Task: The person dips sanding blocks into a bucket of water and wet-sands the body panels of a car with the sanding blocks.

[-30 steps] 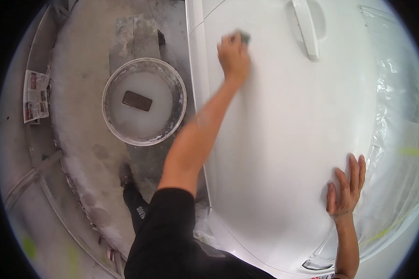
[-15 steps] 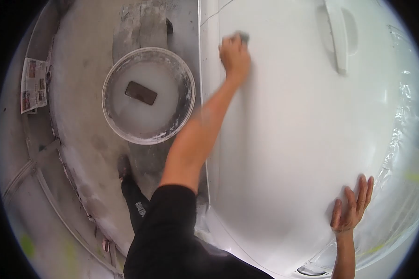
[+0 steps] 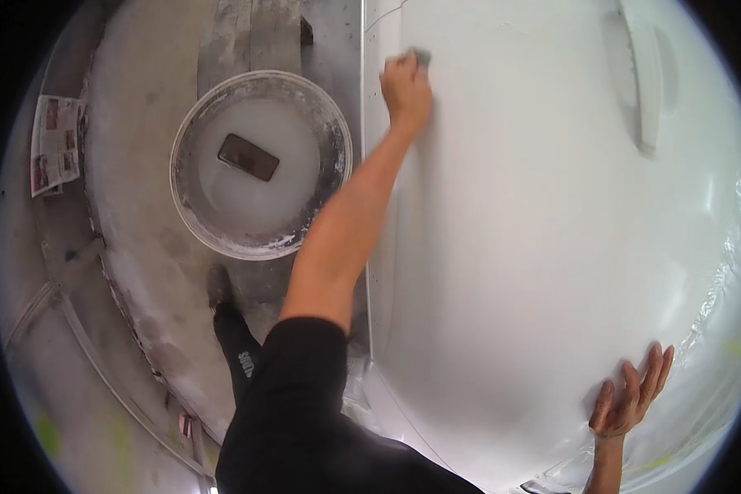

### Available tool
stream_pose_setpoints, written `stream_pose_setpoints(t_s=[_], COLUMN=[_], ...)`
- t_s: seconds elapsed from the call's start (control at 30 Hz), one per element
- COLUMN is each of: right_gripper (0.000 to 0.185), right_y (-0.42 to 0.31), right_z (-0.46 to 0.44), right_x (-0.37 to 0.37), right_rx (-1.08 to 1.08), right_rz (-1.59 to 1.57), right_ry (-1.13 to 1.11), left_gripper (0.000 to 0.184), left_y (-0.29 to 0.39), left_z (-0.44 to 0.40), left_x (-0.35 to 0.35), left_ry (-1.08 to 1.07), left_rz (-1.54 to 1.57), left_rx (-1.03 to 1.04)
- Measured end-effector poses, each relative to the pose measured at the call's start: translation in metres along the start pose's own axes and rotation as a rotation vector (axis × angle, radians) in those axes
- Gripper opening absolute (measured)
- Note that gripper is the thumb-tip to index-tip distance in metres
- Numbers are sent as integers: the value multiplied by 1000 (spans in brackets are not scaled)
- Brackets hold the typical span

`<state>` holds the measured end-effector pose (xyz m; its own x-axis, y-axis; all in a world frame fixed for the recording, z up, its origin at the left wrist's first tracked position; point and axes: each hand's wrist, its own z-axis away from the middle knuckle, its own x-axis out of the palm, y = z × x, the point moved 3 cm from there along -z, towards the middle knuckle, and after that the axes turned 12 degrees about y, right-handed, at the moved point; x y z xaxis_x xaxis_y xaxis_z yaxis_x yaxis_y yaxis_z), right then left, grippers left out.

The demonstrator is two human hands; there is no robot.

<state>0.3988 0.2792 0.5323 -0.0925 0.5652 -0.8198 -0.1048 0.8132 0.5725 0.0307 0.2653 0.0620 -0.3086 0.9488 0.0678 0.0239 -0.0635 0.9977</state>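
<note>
My left hand [image 3: 406, 92] is closed round a small grey-green pad [image 3: 421, 58], pressed to the white car panel [image 3: 502, 247] near its left edge. The fingers hide most of the pad. Lower right, my right hand [image 3: 628, 402] lies on the same panel beside the clear plastic film, its fingers spread and nothing held. A white door handle [image 3: 644, 90] is on the panel at the upper right.
Left of the panel stands a round bucket [image 3: 343, 132] of cloudy water, with a dark rectangular block [image 3: 249, 157] in it. Grey boards [image 3: 251, 37] lie behind it. Newspaper [image 3: 56, 144] hangs at the far left. Clear film [image 3: 704, 329] borders the panel's right side.
The view has shifted, so the handle appears farther right and lower, and my right hand lower. My left hand and the pad have moved slightly left along the panel.
</note>
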Motion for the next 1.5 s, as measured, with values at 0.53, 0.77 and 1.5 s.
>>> stream_pose_setpoints(t_s=[0.53, 0.77, 1.5], right_gripper=[34, 34, 33], right_y=[7, 5, -1], right_z=[5, 4, -8], right_x=[-5, -4, 0], right_rx=[-19, -4, 10], right_rz=[58, 39, -64], right_ry=[-58, -49, 113], left_gripper=[37, 45, 37], left_y=[-35, 18, 58], left_z=[-13, 184, 89], left_x=[8, -100, -76], left_ry=[-2, -126, -180], left_rz=[0, 106, 350], left_rx=[-33, -181, -288])
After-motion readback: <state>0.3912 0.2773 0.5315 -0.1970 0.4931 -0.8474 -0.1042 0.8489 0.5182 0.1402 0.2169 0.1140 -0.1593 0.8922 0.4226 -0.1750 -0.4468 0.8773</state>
